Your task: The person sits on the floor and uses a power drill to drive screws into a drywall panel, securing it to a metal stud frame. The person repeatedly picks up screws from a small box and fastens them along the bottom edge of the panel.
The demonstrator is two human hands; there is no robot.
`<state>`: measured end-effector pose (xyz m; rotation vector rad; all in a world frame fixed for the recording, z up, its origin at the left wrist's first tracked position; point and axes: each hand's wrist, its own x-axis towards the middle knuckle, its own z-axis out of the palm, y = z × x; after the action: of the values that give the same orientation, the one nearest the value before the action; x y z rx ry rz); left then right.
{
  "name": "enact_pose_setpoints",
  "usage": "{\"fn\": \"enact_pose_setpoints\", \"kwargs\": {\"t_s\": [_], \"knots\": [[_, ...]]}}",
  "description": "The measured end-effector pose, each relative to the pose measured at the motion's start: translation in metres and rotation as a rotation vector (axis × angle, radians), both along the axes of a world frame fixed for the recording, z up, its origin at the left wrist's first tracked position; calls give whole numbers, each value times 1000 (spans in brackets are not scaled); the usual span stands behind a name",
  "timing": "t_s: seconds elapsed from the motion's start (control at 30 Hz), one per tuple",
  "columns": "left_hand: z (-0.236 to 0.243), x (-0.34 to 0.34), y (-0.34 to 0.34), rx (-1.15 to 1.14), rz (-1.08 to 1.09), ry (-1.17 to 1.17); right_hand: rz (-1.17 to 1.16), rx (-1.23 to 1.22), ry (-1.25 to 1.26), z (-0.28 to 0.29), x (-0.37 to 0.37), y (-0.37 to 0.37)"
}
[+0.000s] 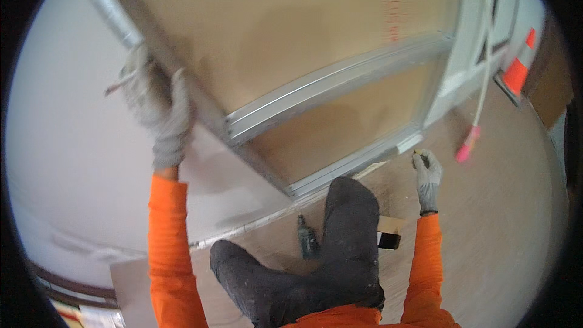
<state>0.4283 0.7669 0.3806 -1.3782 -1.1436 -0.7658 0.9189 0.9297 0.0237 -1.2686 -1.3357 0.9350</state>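
Note:
My left hand, in a pale knit glove, is closed round the edge of an upright metal stud at the left of a wall frame. A slim pencil-like stick pokes out from between its fingers. Low at the right, my right hand, gloved the same way, is pinched near the floor, just off the end of the bottom metal track. Something small and yellowish shows at its fingertips, too small to name. Between the two hands a metal crosspiece spans the frame in front of a tan board.
A dark green power tool lies between my legs, and a small black-and-tan box is beside my right leg. At the right hangs a white cable with a pink end. An orange cone stands beyond it.

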Motion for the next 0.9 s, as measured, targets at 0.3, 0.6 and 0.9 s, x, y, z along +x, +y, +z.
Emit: {"fn": "enact_pose_setpoints", "kwargs": {"t_s": [0.3, 0.6, 0.9], "knots": [[-9, -4, 6, 26, -67, -143, -253, 271, -42, 42, 96, 130], [-17, 6, 18, 39, 96, -86, -432, 468, -34, 91, 123, 313], [-14, 4, 16, 50, 199, -6, -588, 361, -145, 139, 105, 388]]}}
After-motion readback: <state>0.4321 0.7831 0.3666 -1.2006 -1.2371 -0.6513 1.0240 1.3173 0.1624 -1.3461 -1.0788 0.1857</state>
